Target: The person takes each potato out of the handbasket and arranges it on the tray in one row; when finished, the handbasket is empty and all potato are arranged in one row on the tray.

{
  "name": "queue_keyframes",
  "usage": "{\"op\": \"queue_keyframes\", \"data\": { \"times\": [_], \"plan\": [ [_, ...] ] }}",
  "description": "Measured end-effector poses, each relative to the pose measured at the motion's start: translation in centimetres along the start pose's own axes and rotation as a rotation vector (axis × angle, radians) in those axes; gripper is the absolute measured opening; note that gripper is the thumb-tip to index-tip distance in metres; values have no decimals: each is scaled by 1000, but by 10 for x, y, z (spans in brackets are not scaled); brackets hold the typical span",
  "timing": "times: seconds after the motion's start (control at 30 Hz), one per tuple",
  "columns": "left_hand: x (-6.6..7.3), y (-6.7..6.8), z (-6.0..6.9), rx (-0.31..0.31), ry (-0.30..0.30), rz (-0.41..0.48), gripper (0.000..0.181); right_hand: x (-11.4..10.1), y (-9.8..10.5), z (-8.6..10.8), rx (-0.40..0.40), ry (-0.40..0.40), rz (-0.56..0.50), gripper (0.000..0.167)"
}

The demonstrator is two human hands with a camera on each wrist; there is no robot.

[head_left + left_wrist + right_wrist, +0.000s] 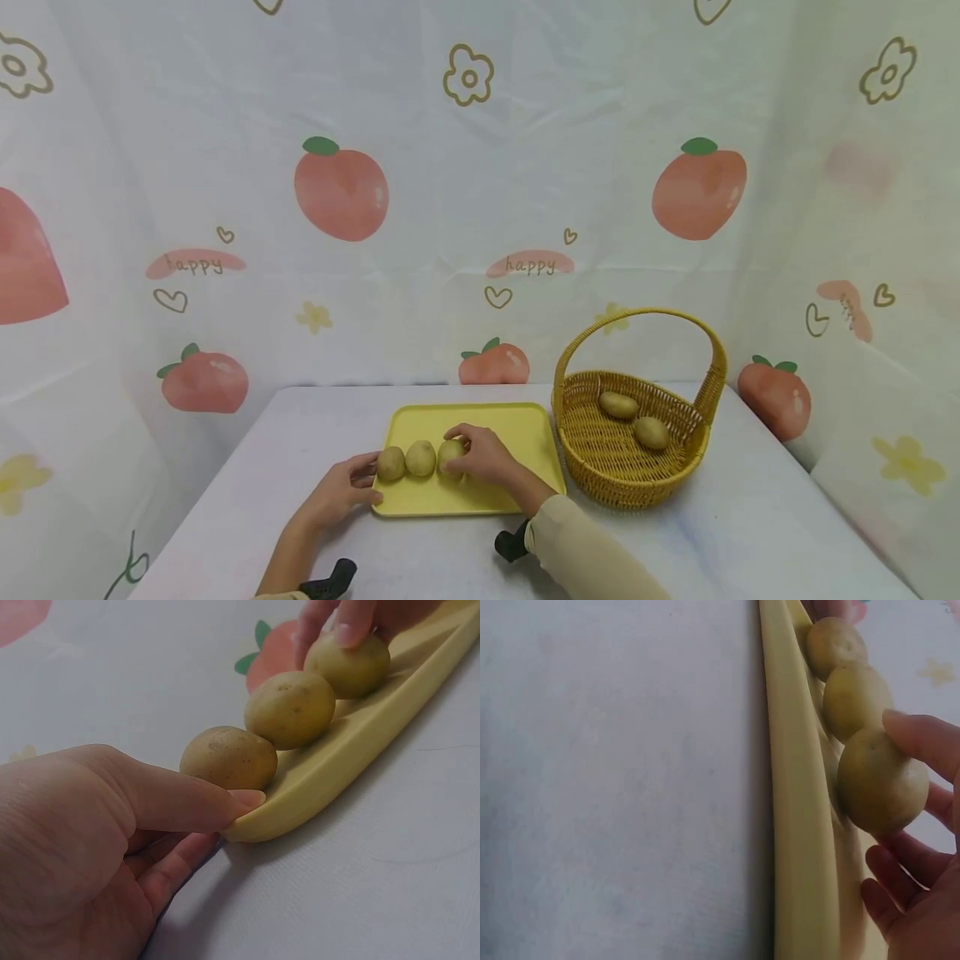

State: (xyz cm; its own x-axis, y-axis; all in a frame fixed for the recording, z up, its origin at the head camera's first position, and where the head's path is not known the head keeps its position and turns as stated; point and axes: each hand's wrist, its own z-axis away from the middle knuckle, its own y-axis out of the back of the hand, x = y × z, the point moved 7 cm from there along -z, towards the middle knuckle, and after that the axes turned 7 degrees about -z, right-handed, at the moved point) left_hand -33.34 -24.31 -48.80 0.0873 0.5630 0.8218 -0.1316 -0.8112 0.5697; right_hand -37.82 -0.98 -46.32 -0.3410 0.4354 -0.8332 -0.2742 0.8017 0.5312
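Observation:
Three potatoes stand in a row on the yellow tray [480, 503]: a left one [391, 463], a middle one [420, 458] and a right one [451, 457]. My right hand [487, 455] holds the right potato between thumb and fingers, close beside the middle one. In the right wrist view, this held potato [883, 782] shows with the thumb on its upper side. At the tray's left end, my left hand [341, 492] grips the rim. The left wrist view shows the left thumb [202, 804] over the rim and fingers lower down, partly hidden.
Right of the tray stands a wicker basket [626, 492] with a tall arched handle. Two more potatoes lie inside it, one farther back [618, 405] and one nearer [652, 433]. A white cloth [420, 558] covers the table, and a printed curtain [480, 192] hangs behind.

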Motion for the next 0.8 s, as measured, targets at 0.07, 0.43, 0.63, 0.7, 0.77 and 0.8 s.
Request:
{"op": "queue_keyframes", "data": {
  "times": [0.07,0.43,0.63,0.7,0.77,0.8],
  "plan": [
    [0,0,0,5,2,-4,72,0,0,1,-10,2,-3,46],
    [2,0,1,-4,1,-4,72,-14,29,25,-45,93,-26,56],
    [4,0,1,0,13,-9,73,-36,62,43,-99,200,-23,43],
    [3,0,1,6,21,-9,73,-42,74,48,-122,224,-7,40],
    [3,0,1,1,18,-10,72,-48,85,54,-148,229,3,37],
    [3,0,1,-2,11,-14,72,-49,91,56,-158,228,10,35]
  ]
}}
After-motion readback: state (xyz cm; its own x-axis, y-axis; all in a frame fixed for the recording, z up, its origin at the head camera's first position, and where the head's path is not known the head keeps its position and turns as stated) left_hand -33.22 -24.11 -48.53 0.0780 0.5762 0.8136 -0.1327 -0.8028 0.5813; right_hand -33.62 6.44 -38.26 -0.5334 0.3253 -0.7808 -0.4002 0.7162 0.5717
